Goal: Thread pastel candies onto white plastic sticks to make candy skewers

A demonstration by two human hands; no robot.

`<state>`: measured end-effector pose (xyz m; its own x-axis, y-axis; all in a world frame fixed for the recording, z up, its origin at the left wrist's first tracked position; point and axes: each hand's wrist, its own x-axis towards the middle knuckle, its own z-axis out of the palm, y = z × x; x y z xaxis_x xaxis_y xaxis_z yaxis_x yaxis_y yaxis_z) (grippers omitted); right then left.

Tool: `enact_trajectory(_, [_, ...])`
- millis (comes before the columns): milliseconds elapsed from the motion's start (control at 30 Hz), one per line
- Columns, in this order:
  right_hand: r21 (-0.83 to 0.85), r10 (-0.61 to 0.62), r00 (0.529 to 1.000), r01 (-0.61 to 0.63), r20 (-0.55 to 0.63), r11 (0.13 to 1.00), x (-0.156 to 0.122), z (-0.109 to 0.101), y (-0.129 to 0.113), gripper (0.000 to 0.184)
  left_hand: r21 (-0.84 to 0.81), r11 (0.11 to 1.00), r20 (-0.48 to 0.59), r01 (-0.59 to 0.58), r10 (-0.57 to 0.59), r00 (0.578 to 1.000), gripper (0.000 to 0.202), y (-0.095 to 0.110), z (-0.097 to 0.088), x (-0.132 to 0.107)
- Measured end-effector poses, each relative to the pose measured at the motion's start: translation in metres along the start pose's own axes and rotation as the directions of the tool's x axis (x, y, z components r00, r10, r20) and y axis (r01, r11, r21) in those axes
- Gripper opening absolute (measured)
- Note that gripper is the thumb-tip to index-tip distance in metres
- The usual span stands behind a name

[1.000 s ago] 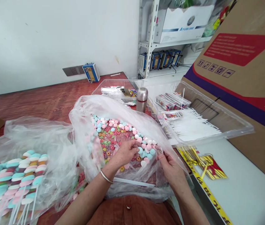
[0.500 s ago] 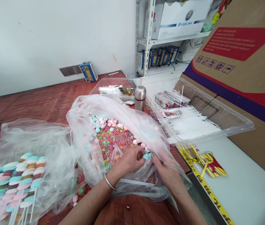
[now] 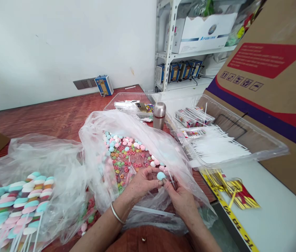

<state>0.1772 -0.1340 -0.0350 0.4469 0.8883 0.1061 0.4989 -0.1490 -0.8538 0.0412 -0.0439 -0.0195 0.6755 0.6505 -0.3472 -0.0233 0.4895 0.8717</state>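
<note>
My left hand (image 3: 144, 182), wearing a bracelet, pinches a pale blue marshmallow (image 3: 160, 175) between thumb and fingers. Close against it, my right hand (image 3: 180, 197) has its fingers closed around a thin white stick (image 3: 172, 178), and its thumb tip meets the marshmallow. Both hands are over an opened clear plastic bag (image 3: 137, 120). Inside the bag lie coloured cereal rings (image 3: 127, 161) and pink, white and blue marshmallows (image 3: 116, 140). Finished-looking skewers of stacked marshmallows and rings (image 3: 19, 201) rest on another plastic bag (image 3: 45, 150) at the left.
A steel flask (image 3: 159, 115) stands behind the bag. To the right, a clear tray (image 3: 263, 150) holds white sticks (image 3: 218, 145) and small packets. Gold twist ties (image 3: 238, 192) lie at the right edge. A large carton (image 3: 268, 87) leans at the right; shelving (image 3: 167, 52) is behind.
Both hands have lifted slightly from the marshmallows at the bag's near right side, and a blue marshmallow now shows between the fingers. The camera view has shifted a little.
</note>
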Motion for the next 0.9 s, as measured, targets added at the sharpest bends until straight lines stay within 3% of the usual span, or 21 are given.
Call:
enact_trajectory(100, [0.12, 0.032, 0.996, -0.042, 0.083, 0.992, 0.0, 0.004, 0.0, 0.042, -0.025, 0.999, -0.04, -0.021, 0.02, 0.999, 0.051, -0.001, 0.0, -0.003])
enact_trajectory(233, [0.047, 0.142, 0.984, -0.148, 0.107, 0.988, 0.0, 0.003, -0.008, 0.044, 0.005, 0.993, -0.087, -0.114, 0.114, 0.99, 0.044, -0.001, -0.001, -0.004])
enact_trajectory(333, [0.072, 0.119, 0.987, -0.127, 0.11, 0.989, 0.002, 0.0, -0.018, 0.044, 0.119, 0.98, -0.128, -0.159, 0.174, 0.976, 0.036, 0.002, 0.0, -0.005])
enact_trajectory(433, [0.118, 0.114, 0.986, -0.128, 0.119, 0.985, 0.005, 0.0, -0.026, 0.046, 0.136, 0.98, -0.093, -0.148, 0.161, 0.982, 0.04, 0.006, 0.001, -0.008])
enact_trajectory(633, [0.154, 0.104, 0.985, -0.125, 0.136, 0.98, 0.007, 0.001, -0.029, 0.042, 0.022, 0.995, -0.077, -0.102, 0.103, 0.992, 0.05, 0.013, 0.002, -0.013])
enact_trajectory(767, [0.102, 0.115, 0.986, -0.128, 0.12, 0.987, 0.009, 0.0, -0.026, 0.04, 0.117, 0.984, -0.018, -0.131, 0.134, 0.991, 0.047, 0.013, 0.003, -0.016])
enact_trajectory(900, [-0.055, 0.183, 0.977, -0.178, 0.112, 0.983, 0.012, 0.0, -0.021, 0.042, 0.186, 0.974, -0.093, -0.132, 0.151, 0.984, 0.041, 0.007, 0.003, -0.013])
